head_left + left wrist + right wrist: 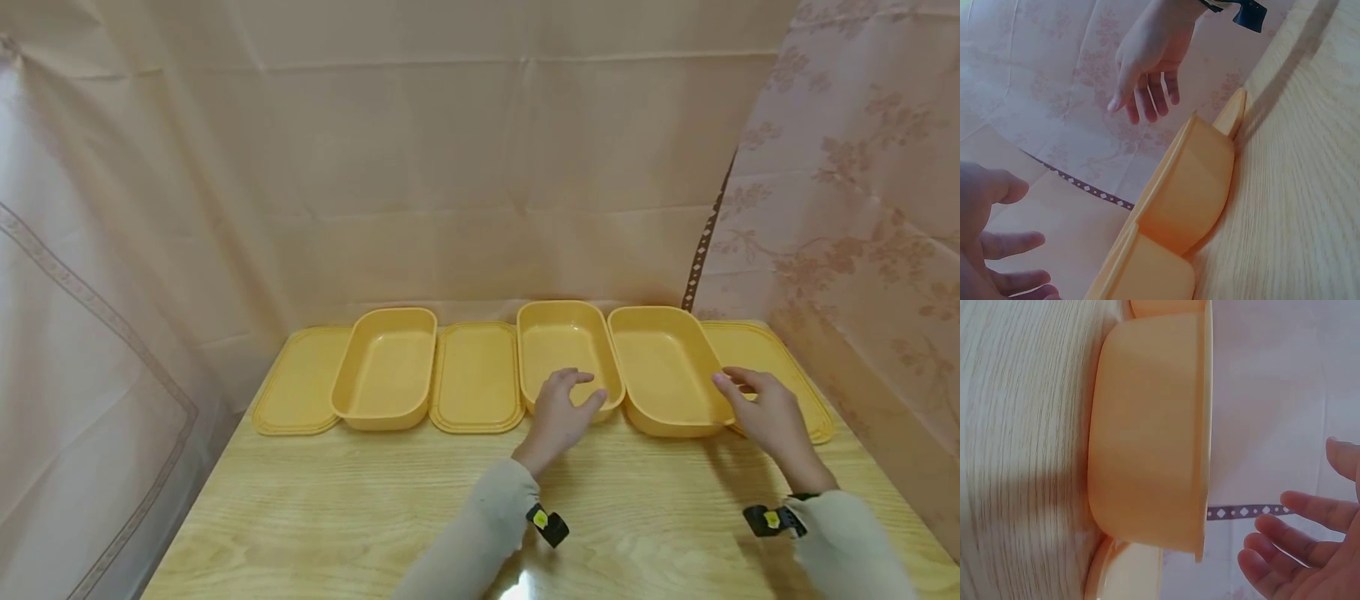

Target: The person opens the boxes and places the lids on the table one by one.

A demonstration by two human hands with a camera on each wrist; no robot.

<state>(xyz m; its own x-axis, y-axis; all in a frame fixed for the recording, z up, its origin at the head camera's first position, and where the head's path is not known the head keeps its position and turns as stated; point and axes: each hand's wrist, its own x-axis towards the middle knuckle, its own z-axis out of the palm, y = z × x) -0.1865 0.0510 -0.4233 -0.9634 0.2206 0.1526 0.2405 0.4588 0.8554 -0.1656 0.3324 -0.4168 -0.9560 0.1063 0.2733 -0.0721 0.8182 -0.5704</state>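
My left hand (558,417) hovers over the front end of the middle yellow plastic box (564,343), thumb and fingers spread apart with nothing between them. At the front right corner of the right-hand yellow box (663,358), my right hand (768,412) hangs in the air, its fingers loosely bent. In the right wrist view, bare space shows between the right-hand fingers (1310,547) and the box rim (1205,425). Both boxes stand upright on the table, side by side, and nothing shows inside them.
A third yellow box (390,362) stands at the left. Flat yellow lids lie beside the boxes: one at the far left (300,383), one in the middle (477,375), one at the right (757,350). Cloth curtains (450,167) hang behind the wooden table (337,517).
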